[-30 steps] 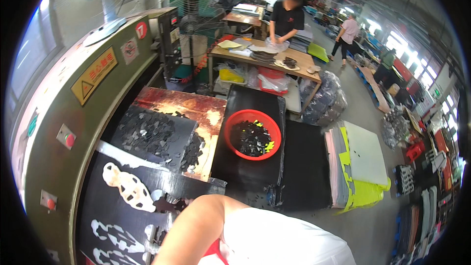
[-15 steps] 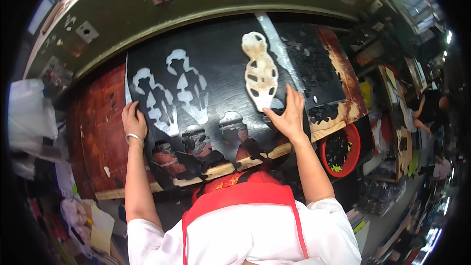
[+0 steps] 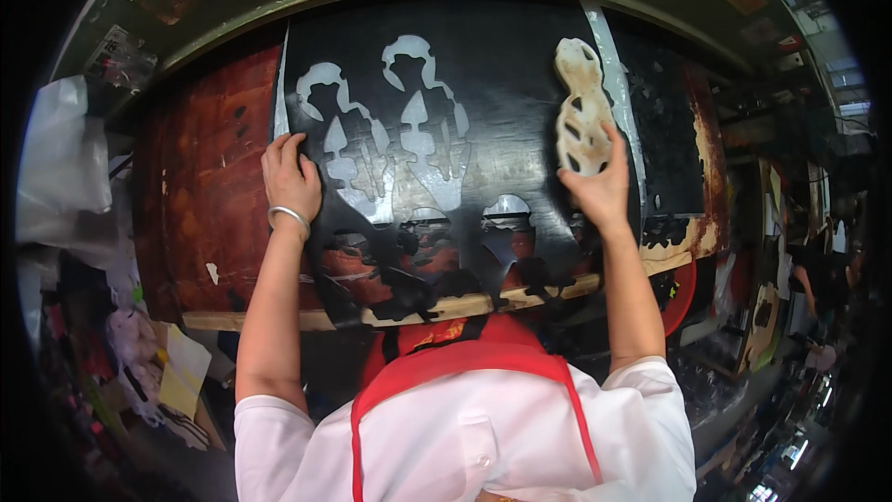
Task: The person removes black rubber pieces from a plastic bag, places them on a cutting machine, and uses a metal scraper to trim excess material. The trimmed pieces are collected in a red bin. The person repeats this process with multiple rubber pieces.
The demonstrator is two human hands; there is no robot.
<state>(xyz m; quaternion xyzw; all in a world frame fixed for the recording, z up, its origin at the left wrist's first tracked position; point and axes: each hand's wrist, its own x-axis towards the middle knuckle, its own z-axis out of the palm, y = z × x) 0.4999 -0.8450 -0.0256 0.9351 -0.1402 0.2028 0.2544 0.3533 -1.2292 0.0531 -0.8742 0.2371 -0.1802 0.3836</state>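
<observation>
Both hands have slid across the black sheet (image 3: 502, 84) since the earlier frame, the view now closer over it. Nearest, the sheet's ragged, cut-out edge hangs over the wooden front edge of the press bed (image 3: 204, 223). Left hand (image 3: 290, 181) lies flat and released on the sheet near its left edge. Farther, right hand (image 3: 599, 188) grasps the pale cutting die (image 3: 581, 102), whose long axis runs away from the person, toward the bed's far right.

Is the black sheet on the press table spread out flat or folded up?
Spread flat. The black sheet lies open across the table, cut-out holes showing, with the left hand pressing its left edge.
</observation>
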